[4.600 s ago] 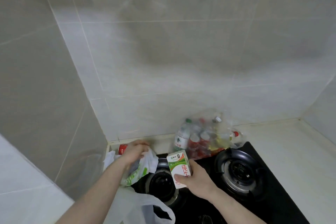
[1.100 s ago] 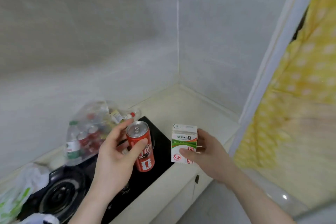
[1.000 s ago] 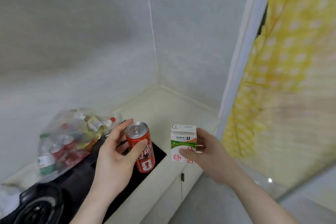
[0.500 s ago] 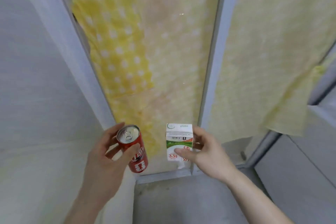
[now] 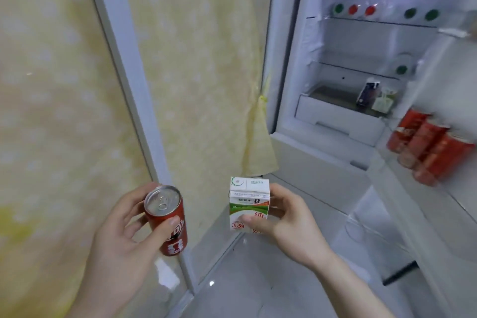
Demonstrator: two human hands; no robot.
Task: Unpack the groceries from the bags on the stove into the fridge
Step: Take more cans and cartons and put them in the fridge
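**Can and carton held in front of the open fridge**

The left hand grips a red drink can; the thumb lies across the front of the can and the fingers curl behind it; the can is upright, a little tilted, with its silver top and pull tab facing the camera. The right hand pinches a small milk carton, white and green with red print; the thumb presses the lower front and the fingers wrap the far side; the carton stands upright, just beside the can but not touching it.

Above and to the right of the carton, well apart from both hands, stands the open fridge; on its upper shelf lie bottles with green and red caps; lower, over the drawer, stand two small packs, too blurred to name. On the door rack, further right of the right hand, sit several red cans. Behind the can hangs a yellow dotted curtain.
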